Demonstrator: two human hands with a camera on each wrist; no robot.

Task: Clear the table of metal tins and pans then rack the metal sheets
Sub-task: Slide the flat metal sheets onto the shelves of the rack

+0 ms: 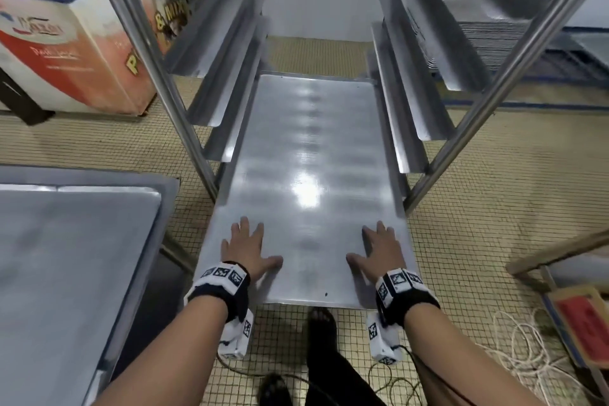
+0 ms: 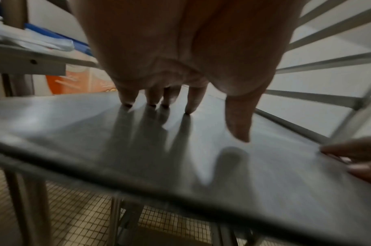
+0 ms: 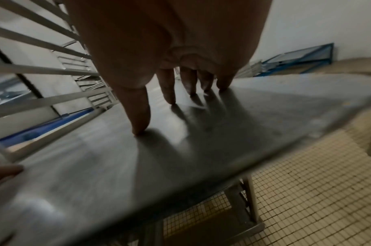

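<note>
Both palms are down on the metal sheet [image 1: 306, 175] right now. The left hand [image 1: 245, 247] lies flat near the sheet's near left corner, fingers [image 2: 194, 99] straight and spread, tips touching the metal, thumb angled inward toward the other hand. The right hand [image 1: 379, 252] mirrors it near the near right corner, fingers [image 3: 168, 88] straight and apart, tips on the surface, thumb pointing in toward the left. Neither hand curls round anything; they simply press flat on top.

The sheet stretches away from the fingertips into the rack [image 1: 171, 82], lying on the lowest pair of side runners between the uprights, its far end deep inside. The near edge, just behind the wrists, overhangs the front of the rack above the tiled floor [image 1: 478, 201]. Above the hands on both sides, runners step upward in tiers. A bright glare sits on the metal ahead of the fingertips, between the two hands.

Out to the left of the left hand, well apart, is a steel table [image 1: 66, 241]. Further ahead on that side stands a printed red-and-white box [image 1: 66, 43] on the floor. To the right of the right hand, well off, a coil of pale cord [image 1: 524, 349] lies on the tiles, beside a flat red-topped item I cannot identify. The wrist views are blurred at the sheet's edge.
</note>
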